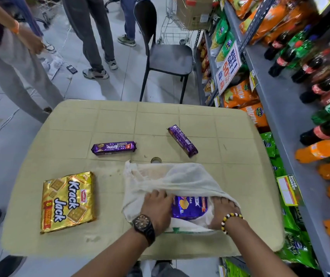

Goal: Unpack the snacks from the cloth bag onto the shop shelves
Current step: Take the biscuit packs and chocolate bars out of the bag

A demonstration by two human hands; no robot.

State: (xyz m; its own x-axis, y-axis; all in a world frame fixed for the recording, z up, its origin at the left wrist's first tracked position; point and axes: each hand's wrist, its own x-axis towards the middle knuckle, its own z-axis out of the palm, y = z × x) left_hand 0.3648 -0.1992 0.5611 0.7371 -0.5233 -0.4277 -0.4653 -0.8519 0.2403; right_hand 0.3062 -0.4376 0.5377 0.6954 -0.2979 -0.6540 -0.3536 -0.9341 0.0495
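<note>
Head view: cloth bag flat on beige table, mouth toward wearer; left hand spread flat, pinning limp off-white fabric at the mouth, gripping nothing; right hand tucked under the opposite edge, fingers hidden by cloth, grip impossible to tell, likely lifting the opening. Between the hands, glossy purple biscuit pack half-exposed inside. Already out: boxy gold foil Krack Jack pack left of left hand, two slim purple rolls beyond the bag; shelves right of right hand, none of these shelved yet.
</note>
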